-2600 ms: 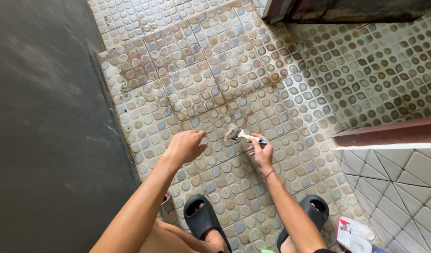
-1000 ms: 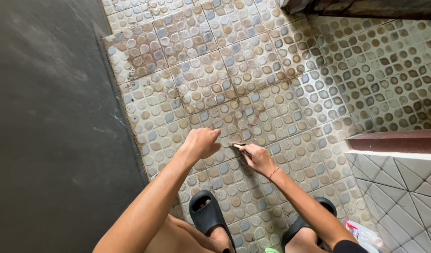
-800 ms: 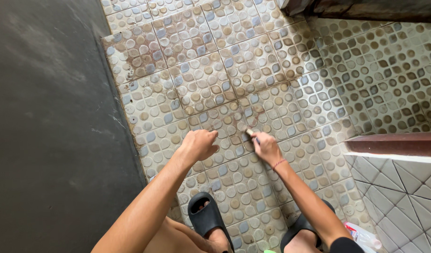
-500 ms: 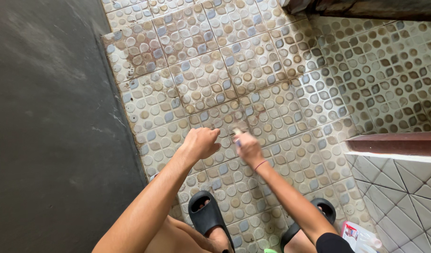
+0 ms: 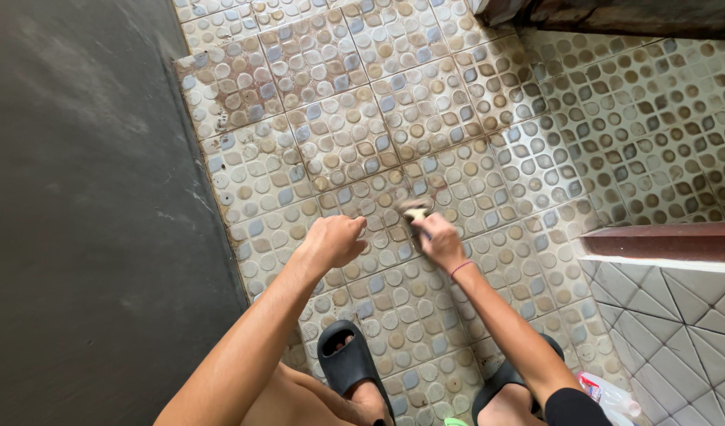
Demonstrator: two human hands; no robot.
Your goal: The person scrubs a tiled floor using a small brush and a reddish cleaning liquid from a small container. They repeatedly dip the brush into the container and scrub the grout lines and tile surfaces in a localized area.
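A small brush is gripped by the right hand and pressed on the floor tiles, at 1 o'clock from the clenched, empty left hand. It looks light, with soft bristles; it is best held by its stiff handle.

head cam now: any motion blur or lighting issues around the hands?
Head view: brush head smeared by motion blur under the right hand; left hand sharp. Daylight is even on the patterned floor tiles, no glare; the dark wall at left shows little detail.
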